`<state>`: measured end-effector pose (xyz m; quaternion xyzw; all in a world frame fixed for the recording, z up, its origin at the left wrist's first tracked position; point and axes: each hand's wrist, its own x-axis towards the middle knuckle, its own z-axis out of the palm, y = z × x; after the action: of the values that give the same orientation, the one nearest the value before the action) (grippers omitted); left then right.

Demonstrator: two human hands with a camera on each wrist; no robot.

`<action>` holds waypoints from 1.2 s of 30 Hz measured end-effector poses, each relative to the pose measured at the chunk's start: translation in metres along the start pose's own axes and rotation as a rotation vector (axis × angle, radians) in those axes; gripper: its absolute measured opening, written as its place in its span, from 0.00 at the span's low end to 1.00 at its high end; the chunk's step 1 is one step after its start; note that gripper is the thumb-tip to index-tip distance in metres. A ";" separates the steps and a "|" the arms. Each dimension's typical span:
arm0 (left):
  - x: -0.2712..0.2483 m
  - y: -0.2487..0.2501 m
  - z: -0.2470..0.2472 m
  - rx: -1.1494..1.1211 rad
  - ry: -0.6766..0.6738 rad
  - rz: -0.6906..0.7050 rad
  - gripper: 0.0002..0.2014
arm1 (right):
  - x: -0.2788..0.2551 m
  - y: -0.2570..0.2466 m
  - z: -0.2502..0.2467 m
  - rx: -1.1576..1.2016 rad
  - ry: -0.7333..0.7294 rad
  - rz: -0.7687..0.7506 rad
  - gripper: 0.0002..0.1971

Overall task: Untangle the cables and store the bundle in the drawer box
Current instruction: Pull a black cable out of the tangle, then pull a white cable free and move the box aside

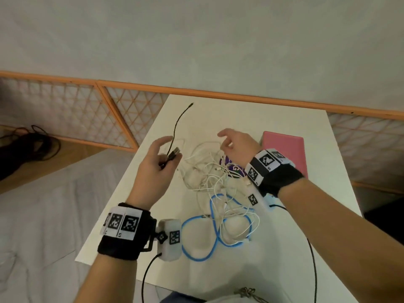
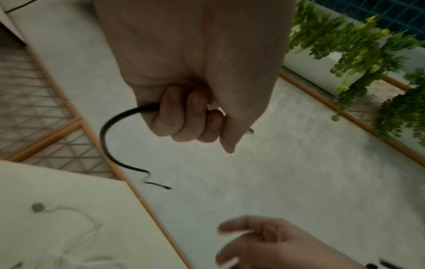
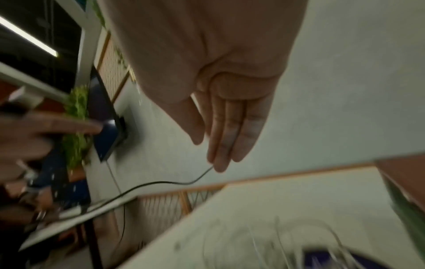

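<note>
The white rectangular tabletop fills the frame's centre; its near edge is cut off. The pink box at right is half hidden behind the right hand, whose fingers hang spread above the tangled white and blue cables. The left hand, left of centre, grips the thin black USB cable.

black cable; white cables; blue cable; pink box; white table
</note>
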<state>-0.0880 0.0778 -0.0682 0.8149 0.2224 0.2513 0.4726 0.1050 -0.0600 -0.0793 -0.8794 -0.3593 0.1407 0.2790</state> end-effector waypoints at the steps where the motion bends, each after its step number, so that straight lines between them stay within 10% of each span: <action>1: -0.001 0.000 0.006 -0.012 -0.034 0.011 0.12 | -0.003 0.007 0.014 -0.075 -0.073 0.032 0.13; 5: 0.010 -0.012 0.037 -0.022 -0.252 -0.012 0.09 | -0.015 0.034 0.074 -0.340 -0.456 0.154 0.11; 11: 0.023 -0.022 0.073 -0.034 -0.397 -0.070 0.15 | -0.029 0.048 0.104 -0.224 -0.400 0.342 0.20; 17: 0.031 -0.014 0.075 -0.106 -0.426 -0.022 0.11 | -0.046 0.055 0.097 0.123 -0.011 0.471 0.18; 22: 0.027 -0.002 0.078 -0.306 -0.419 -0.059 0.05 | -0.071 0.017 0.057 0.659 0.393 0.223 0.04; 36: 0.030 0.029 0.076 -0.562 -0.408 -0.015 0.09 | -0.084 -0.027 0.038 0.739 0.492 -0.022 0.04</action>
<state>-0.0136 0.0327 -0.0695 0.6848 0.0513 0.1310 0.7150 0.0141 -0.0888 -0.0895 -0.7240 -0.2170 0.0434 0.6533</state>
